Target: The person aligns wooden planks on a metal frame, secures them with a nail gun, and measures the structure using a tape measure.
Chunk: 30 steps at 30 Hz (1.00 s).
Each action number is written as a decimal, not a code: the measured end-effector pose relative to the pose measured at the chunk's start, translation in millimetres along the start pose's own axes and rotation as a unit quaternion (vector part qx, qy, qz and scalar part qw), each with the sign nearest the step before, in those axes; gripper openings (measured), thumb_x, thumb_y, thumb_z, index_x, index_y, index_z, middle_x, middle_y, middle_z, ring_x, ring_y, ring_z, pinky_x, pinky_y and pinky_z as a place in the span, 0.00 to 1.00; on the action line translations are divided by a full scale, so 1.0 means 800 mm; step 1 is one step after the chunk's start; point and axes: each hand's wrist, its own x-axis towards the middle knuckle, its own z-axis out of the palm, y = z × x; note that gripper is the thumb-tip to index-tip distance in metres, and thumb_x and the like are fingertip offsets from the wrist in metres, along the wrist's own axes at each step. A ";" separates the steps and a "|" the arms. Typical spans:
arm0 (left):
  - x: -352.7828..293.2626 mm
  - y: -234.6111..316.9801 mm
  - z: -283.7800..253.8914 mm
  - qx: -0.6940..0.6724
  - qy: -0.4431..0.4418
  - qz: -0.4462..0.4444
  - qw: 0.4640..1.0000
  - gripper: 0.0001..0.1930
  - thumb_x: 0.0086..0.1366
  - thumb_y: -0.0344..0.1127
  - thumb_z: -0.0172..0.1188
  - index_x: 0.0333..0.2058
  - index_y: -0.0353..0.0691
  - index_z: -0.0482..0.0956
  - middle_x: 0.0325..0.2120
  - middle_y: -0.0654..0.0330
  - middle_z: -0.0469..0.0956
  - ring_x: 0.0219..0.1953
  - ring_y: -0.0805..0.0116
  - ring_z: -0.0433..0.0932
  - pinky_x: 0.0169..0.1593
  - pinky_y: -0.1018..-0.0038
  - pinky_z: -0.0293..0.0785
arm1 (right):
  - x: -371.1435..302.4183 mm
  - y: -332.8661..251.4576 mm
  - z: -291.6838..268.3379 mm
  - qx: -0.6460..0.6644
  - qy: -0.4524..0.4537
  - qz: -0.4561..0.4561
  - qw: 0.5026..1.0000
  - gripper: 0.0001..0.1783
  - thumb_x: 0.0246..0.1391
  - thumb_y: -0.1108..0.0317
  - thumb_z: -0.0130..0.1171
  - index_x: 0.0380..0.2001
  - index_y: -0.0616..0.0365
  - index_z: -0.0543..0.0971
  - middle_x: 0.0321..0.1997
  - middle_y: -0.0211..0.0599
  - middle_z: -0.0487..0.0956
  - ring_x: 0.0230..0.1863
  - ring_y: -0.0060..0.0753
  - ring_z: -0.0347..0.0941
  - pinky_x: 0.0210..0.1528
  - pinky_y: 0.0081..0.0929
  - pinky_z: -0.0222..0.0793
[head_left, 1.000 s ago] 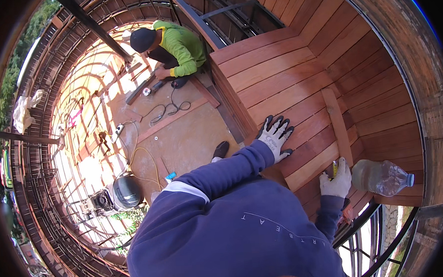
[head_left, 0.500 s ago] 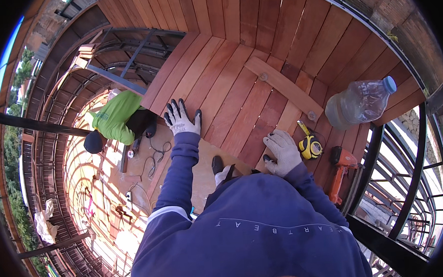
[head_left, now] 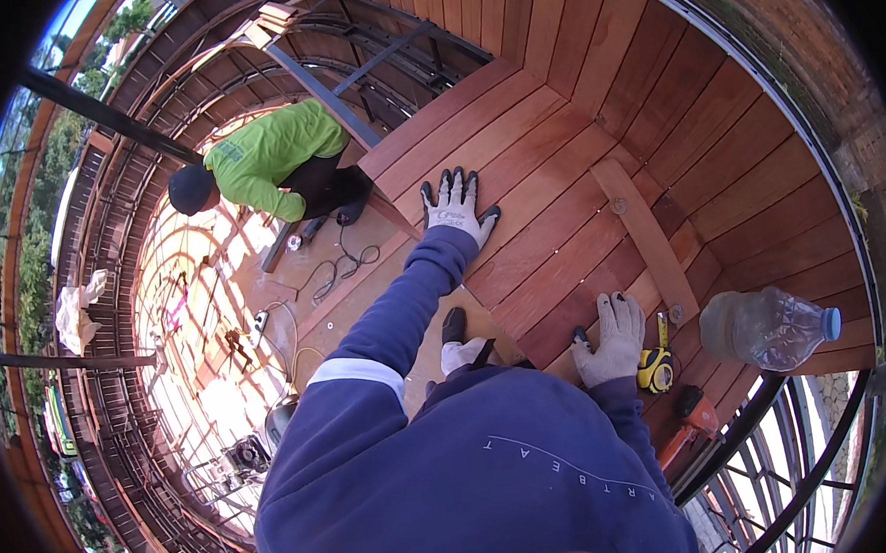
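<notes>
My left hand [head_left: 455,211], in a grey glove with black fingertips, lies open with spread fingers on the reddish wooden planks [head_left: 530,222], near their left edge. My right hand [head_left: 612,343], gloved alike, rests on the planks with its fingers stretched out and holds nothing. Just right of it is a yellow and black tape measure [head_left: 656,368] with a short length of blade out. Beyond that hand a loose board [head_left: 647,246] with two round discs on it lies across the planks. An orange power tool [head_left: 693,422] sits beside my right forearm, partly hidden by my sleeve.
A big clear plastic bottle [head_left: 766,328] with a blue cap lies at the right. Plank walling [head_left: 694,93] rises behind. At the left, a person in a green shirt [head_left: 276,155] crouches lower down, near a cable [head_left: 342,267]. Dark metal bars [head_left: 104,114] cross the left side.
My view has turned, so the planks, tools and bottle appear farther right. My right hand's fingers are straighter than before. Both hands stay on the planks.
</notes>
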 end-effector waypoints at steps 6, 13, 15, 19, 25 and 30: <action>-0.009 0.019 0.005 -0.011 0.010 -0.021 1.000 0.41 0.71 0.61 0.43 0.72 0.40 0.51 0.74 0.48 0.49 0.76 0.51 0.45 0.74 0.45 0.29 | 0.013 0.006 0.006 -0.001 0.015 -0.024 1.000 0.41 0.38 0.61 0.70 0.59 0.61 0.73 0.62 0.54 0.71 0.67 0.60 0.61 0.72 0.55 0.50; -0.054 0.094 -0.006 -0.016 -0.047 0.103 0.993 0.44 0.69 0.64 0.44 0.73 0.38 0.50 0.74 0.47 0.48 0.76 0.50 0.42 0.73 0.41 0.26 | 0.023 0.006 0.003 -0.015 0.010 -0.007 1.000 0.41 0.36 0.60 0.71 0.58 0.61 0.74 0.62 0.54 0.71 0.67 0.60 0.61 0.71 0.55 0.51; -0.045 0.094 -0.004 -0.017 -0.038 0.121 0.992 0.44 0.69 0.64 0.44 0.73 0.39 0.50 0.74 0.48 0.47 0.76 0.50 0.42 0.73 0.41 0.27 | 0.023 0.005 0.000 -0.020 0.003 0.008 1.000 0.41 0.36 0.60 0.71 0.58 0.60 0.74 0.62 0.54 0.71 0.67 0.59 0.60 0.71 0.56 0.50; -0.011 0.099 0.000 -0.009 -0.029 0.138 0.990 0.44 0.68 0.64 0.46 0.73 0.41 0.51 0.74 0.49 0.48 0.76 0.52 0.43 0.74 0.43 0.28 | 0.024 0.008 -0.003 -0.006 0.000 0.020 1.000 0.40 0.38 0.57 0.70 0.58 0.59 0.74 0.63 0.53 0.71 0.68 0.58 0.59 0.73 0.56 0.48; 0.034 0.115 0.005 0.004 -0.019 0.138 0.990 0.43 0.68 0.64 0.46 0.73 0.43 0.50 0.74 0.51 0.49 0.77 0.54 0.43 0.74 0.45 0.29 | 0.021 0.010 -0.006 -0.001 0.004 0.035 0.999 0.39 0.40 0.56 0.69 0.58 0.58 0.75 0.63 0.53 0.71 0.69 0.58 0.59 0.73 0.55 0.48; 0.052 0.114 0.016 0.007 0.000 0.145 0.989 0.44 0.68 0.66 0.45 0.73 0.44 0.51 0.74 0.53 0.48 0.76 0.55 0.44 0.74 0.43 0.29 | 0.016 0.007 -0.009 0.005 0.019 0.050 0.999 0.38 0.41 0.56 0.69 0.58 0.58 0.75 0.63 0.53 0.71 0.69 0.58 0.59 0.73 0.56 0.48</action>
